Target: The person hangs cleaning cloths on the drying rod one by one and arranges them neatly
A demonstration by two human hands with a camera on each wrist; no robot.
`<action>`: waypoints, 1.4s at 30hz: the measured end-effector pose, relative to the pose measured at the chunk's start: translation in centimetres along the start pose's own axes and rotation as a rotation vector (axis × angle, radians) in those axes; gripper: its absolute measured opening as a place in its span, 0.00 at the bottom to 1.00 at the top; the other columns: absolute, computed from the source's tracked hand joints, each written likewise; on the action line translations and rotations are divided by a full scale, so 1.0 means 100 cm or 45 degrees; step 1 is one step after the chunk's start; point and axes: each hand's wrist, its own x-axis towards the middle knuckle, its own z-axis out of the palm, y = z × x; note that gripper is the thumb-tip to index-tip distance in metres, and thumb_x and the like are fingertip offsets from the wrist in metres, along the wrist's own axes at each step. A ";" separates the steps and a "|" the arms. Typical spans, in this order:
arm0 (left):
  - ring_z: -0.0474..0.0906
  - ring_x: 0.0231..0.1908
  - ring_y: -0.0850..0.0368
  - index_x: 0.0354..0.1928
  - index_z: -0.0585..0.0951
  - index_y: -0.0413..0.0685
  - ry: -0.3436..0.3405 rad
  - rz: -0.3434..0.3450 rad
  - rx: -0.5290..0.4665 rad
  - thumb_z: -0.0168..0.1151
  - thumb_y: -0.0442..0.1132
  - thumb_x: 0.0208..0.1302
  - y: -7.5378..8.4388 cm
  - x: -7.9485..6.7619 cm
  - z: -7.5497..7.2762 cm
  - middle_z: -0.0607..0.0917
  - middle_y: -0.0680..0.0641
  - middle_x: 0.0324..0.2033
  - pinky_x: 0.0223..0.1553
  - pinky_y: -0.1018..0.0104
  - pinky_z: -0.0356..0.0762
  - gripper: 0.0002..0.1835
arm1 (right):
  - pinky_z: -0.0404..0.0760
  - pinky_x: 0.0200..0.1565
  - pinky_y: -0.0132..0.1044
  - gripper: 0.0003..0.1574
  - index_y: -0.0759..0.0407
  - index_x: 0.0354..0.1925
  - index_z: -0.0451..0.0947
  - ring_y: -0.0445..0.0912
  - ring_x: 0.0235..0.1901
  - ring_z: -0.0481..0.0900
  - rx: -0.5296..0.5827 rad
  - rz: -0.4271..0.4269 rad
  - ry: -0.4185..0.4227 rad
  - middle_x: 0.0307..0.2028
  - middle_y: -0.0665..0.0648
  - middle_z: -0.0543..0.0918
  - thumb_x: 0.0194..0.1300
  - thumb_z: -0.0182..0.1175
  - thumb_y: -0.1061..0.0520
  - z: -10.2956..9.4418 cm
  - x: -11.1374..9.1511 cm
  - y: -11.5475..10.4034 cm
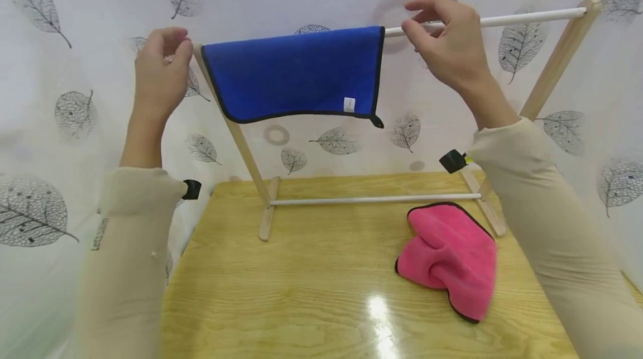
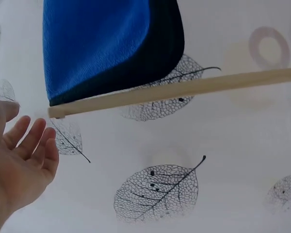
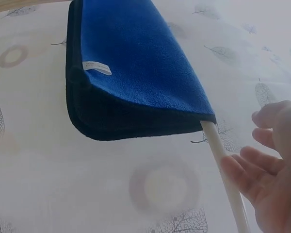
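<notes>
A blue towel [image 1: 296, 74] with black edging and a small white label hangs folded over the white top rod [image 1: 532, 17] of a wooden rack, at its left end. Just left of the rack's upper left corner is my left hand [image 1: 159, 71], its fingers loosely bent with nothing between them. My right hand [image 1: 449, 41] hovers by the rod, right of the towel's edge, with thumb and fingers apart. In the right wrist view, the right hand's fingers [image 3: 252, 170] lie close beside the rod; whether they touch it I cannot tell.
A crumpled pink towel [image 1: 452, 258] with black edging lies on the wooden table [image 1: 281, 292] near the rack's right foot [image 1: 489, 211]. A lower white rod [image 1: 377, 199] joins the feet. Behind stands a white curtain [image 1: 341, 152] with a leaf print.
</notes>
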 end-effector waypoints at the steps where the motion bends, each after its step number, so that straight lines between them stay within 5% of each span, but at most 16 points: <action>1: 0.72 0.63 0.58 0.70 0.74 0.48 0.036 0.016 -0.017 0.48 0.50 0.79 0.000 -0.004 0.000 0.78 0.46 0.65 0.63 0.70 0.66 0.24 | 0.81 0.41 0.24 0.19 0.60 0.59 0.83 0.38 0.36 0.82 0.033 -0.002 0.018 0.51 0.56 0.85 0.74 0.62 0.56 -0.002 -0.003 0.001; 7: 0.76 0.61 0.61 0.68 0.78 0.47 0.122 0.080 -0.049 0.51 0.49 0.78 0.003 -0.033 -0.001 0.82 0.48 0.62 0.60 0.71 0.68 0.24 | 0.80 0.40 0.23 0.17 0.61 0.58 0.84 0.37 0.33 0.83 0.110 0.001 0.076 0.49 0.51 0.86 0.73 0.62 0.60 -0.018 -0.021 0.009; 16: 0.76 0.63 0.60 0.67 0.79 0.44 0.096 0.163 -0.133 0.54 0.45 0.78 -0.003 -0.084 0.011 0.83 0.45 0.62 0.64 0.69 0.67 0.22 | 0.78 0.43 0.22 0.22 0.61 0.62 0.81 0.33 0.39 0.84 0.073 0.103 -0.089 0.49 0.43 0.86 0.72 0.64 0.58 -0.039 -0.065 0.023; 28: 0.72 0.67 0.46 0.69 0.75 0.34 -0.084 0.248 -0.174 0.57 0.38 0.78 -0.034 -0.133 0.048 0.79 0.39 0.65 0.66 0.48 0.70 0.23 | 0.75 0.50 0.19 0.26 0.64 0.65 0.78 0.32 0.52 0.80 0.046 0.097 -0.229 0.53 0.37 0.82 0.70 0.64 0.65 -0.050 -0.135 0.050; 42: 0.73 0.67 0.43 0.69 0.74 0.34 -0.272 0.208 -0.232 0.57 0.38 0.78 -0.055 -0.184 0.094 0.78 0.38 0.66 0.66 0.47 0.70 0.23 | 0.73 0.49 0.16 0.27 0.64 0.66 0.76 0.27 0.48 0.78 0.006 0.254 -0.355 0.52 0.33 0.79 0.70 0.65 0.67 -0.056 -0.209 0.078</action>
